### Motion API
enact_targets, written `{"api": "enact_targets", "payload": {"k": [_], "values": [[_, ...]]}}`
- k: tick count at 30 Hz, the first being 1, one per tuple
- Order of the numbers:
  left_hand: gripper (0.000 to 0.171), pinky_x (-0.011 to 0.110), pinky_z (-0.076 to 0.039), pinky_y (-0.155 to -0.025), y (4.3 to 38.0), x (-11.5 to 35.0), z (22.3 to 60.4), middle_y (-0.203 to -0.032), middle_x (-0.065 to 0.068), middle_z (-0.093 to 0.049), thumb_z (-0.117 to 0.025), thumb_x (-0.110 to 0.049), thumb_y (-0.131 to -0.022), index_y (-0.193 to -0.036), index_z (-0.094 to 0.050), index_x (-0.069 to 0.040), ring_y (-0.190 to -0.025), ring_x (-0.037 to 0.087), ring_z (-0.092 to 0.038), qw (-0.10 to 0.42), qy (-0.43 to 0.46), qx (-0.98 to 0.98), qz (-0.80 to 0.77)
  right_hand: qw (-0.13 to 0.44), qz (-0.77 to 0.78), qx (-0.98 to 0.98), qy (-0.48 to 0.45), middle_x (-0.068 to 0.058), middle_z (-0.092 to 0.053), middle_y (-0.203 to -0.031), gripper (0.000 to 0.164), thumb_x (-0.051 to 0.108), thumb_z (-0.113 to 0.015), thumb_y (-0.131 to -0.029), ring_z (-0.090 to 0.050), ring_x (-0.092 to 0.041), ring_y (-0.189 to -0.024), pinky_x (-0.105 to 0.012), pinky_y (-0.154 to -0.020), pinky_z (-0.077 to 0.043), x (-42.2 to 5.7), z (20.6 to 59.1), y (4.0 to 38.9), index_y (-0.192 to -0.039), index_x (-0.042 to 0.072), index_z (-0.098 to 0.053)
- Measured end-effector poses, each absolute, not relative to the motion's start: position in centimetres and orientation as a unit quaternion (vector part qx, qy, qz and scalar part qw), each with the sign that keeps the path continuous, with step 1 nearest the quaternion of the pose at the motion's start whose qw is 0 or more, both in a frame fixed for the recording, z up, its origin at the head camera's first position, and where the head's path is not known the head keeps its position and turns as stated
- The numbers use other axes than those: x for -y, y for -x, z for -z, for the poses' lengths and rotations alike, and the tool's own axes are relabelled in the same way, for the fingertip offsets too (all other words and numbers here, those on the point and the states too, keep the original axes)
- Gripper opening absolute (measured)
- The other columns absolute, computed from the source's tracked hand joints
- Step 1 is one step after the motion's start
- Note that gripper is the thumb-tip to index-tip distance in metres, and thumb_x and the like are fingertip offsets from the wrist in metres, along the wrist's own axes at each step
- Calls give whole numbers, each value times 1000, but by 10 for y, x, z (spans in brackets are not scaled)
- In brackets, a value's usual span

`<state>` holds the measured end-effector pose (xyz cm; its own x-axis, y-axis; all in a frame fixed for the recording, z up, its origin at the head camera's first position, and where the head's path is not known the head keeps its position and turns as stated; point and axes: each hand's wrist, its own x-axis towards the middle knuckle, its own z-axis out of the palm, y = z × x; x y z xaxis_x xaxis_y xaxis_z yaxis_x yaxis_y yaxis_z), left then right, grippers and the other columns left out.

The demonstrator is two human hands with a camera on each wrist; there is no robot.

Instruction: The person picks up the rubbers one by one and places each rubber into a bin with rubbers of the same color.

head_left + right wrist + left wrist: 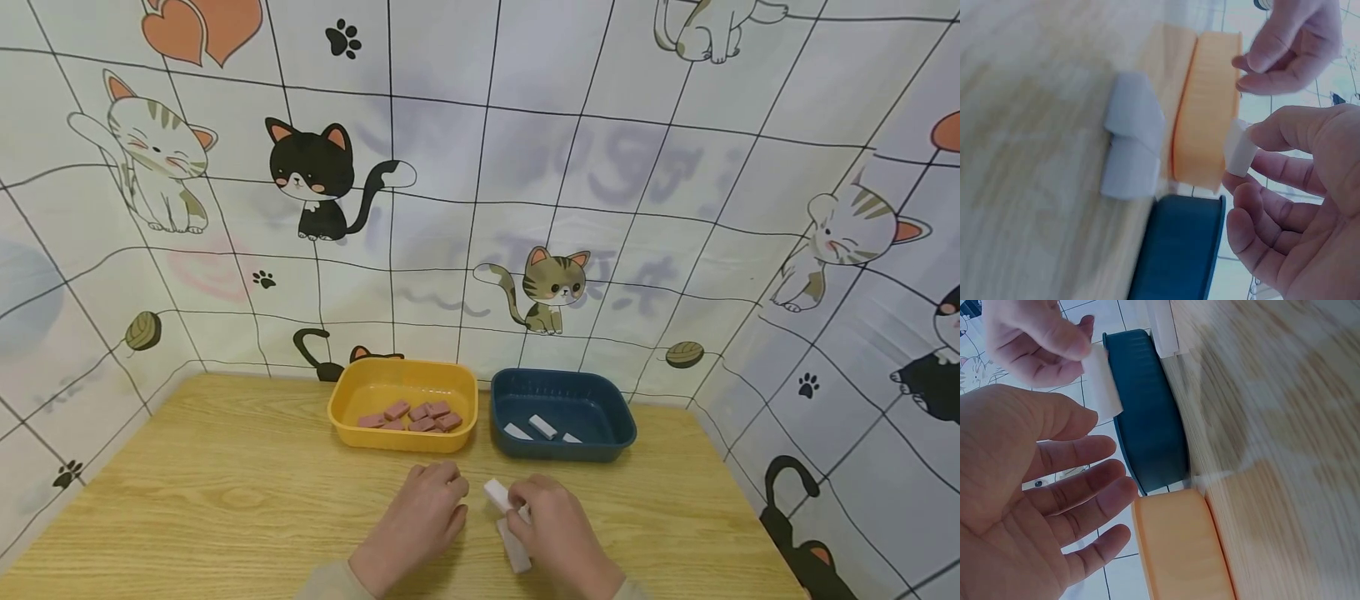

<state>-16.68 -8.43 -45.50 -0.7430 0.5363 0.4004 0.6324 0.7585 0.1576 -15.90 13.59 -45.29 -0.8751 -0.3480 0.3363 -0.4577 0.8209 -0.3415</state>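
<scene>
My right hand (558,521) pinches a small white block (1239,153) between thumb and fingertips, raised over the table. Under that hand, two white blocks (1130,167) lie against each other on the wood; in the head view one block (513,547) shows and the hand partly covers the other. To the left, my left hand (422,518) hovers with relaxed, slightly bent fingers and holds nothing. In the left wrist view its fingers (1088,481) are spread a little, with the pinched block (1101,382) just beyond the thumb.
A yellow tray (405,440) with several pink blocks (422,423) stands behind my hands. Right beside it is a dark blue tray (562,450) holding white blocks (542,427). Behind the wooden table (187,492) hangs a cat-print cloth (450,167), which also runs along both sides.
</scene>
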Motion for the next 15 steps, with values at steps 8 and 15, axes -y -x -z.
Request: {"api": "enact_targets", "payload": {"k": [8, 15], "values": [[8, 37, -48, -80, 172, 76, 453, -89, -4, -57, -77, -16, -88, -87, -69, -15, -82, 12, -55, 162, 320, 920, 155, 228, -227, 924, -207, 4, -61, -78, 18, 4, -80, -77, -55, -9, -67, -22, -57, -45, -149, 446, 170, -80, 15, -67], [8, 36, -48, -79, 179, 67, 455, -92, -4, -57, -76, -16, -88, -88, -68, -16, -85, 14, -56, 179, 329, 915, 152, 291, -222, 907, -207, 1, -64, -79, 21, -1, -84, -74, -58, -15, -66, -24, -58, -48, -166, 448, 186, -80, 10, -68]]}}
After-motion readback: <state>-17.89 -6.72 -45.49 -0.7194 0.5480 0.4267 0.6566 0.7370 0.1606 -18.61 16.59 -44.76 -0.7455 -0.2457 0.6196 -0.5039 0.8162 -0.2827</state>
